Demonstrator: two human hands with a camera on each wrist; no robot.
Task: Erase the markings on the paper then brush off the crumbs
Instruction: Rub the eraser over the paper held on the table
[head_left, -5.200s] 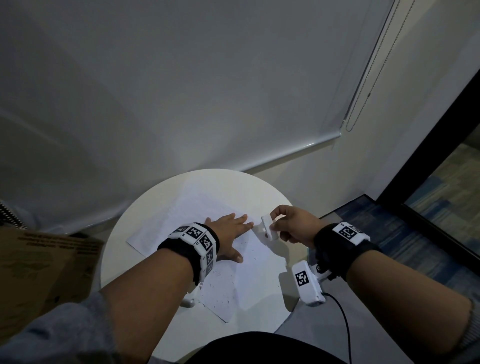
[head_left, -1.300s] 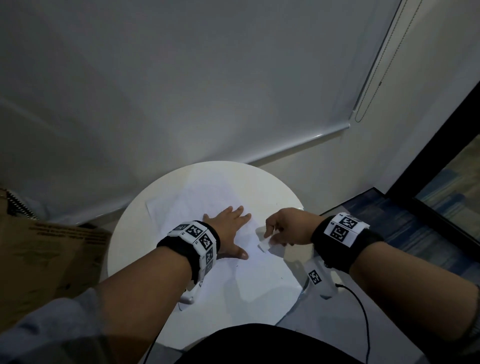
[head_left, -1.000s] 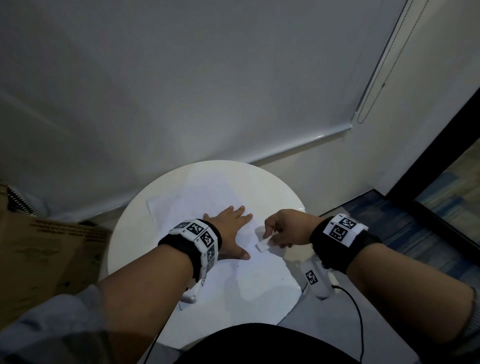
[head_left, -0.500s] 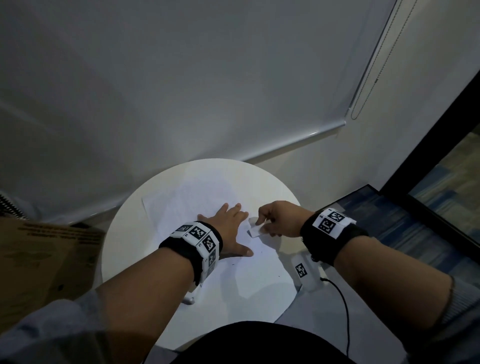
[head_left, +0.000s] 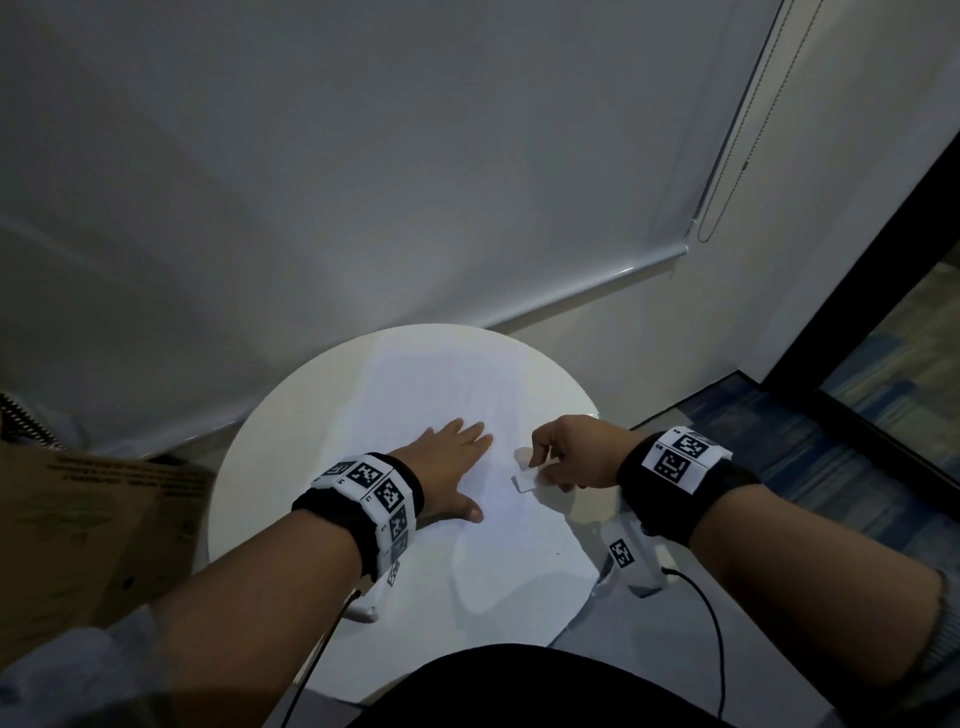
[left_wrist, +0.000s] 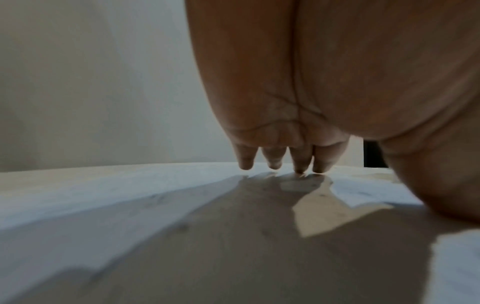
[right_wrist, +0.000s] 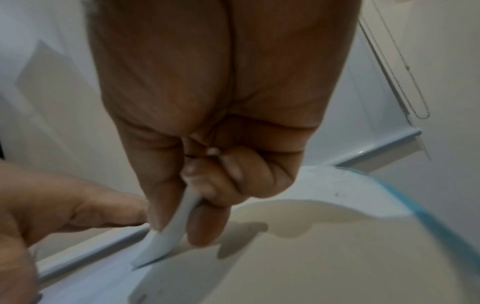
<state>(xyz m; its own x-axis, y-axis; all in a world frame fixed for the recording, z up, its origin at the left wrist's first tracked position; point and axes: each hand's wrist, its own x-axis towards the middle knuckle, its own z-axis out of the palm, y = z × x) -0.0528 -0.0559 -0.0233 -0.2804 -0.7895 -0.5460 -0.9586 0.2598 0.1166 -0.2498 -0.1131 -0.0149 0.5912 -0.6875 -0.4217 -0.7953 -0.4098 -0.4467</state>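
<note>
Paper (head_left: 415, 395) lies under our flat left hand (head_left: 447, 467) on the round white table (head_left: 249, 467); beside it, our right hand (head_left: 571, 457) pinches the eraser (head_left: 527, 478), roller blind (head_left: 363, 156) beyond.

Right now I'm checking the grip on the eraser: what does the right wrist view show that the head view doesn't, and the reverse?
Only the right wrist view shows the grip from beneath: thumb and curled fingers pinching the flat white eraser, its lower corner at the paper.

Only the head view shows the whole round table, both marker wristbands, the cardboard box, and the left hand lying flat with straight fingers.

Both show the right hand gripping the eraser, the left hand beside it, the paper and the roller blind's bottom rail.
</note>
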